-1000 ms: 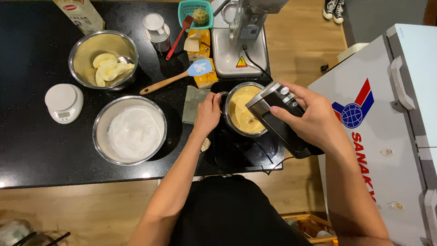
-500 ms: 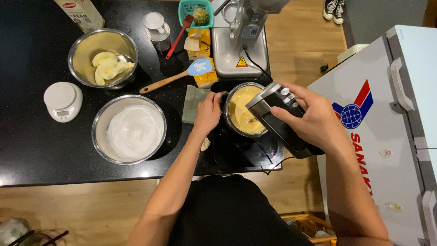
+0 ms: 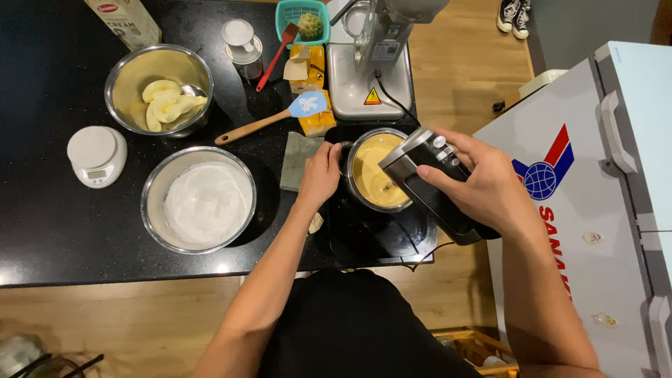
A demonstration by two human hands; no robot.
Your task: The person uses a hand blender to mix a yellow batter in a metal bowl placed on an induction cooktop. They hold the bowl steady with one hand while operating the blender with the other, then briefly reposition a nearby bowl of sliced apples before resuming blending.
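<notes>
My right hand grips a black and silver hand mixer, tilted with its beaters down in a small steel pot of yellow batter. My left hand holds the pot's left rim and handle. The pot stands on a black cooktop at the right end of the black counter.
A steel bowl of white whipped cream, a steel bowl of pale slices, a white scale, a blue spatula, a grey cloth, a stand mixer, a teal basket. A white chest freezer at right.
</notes>
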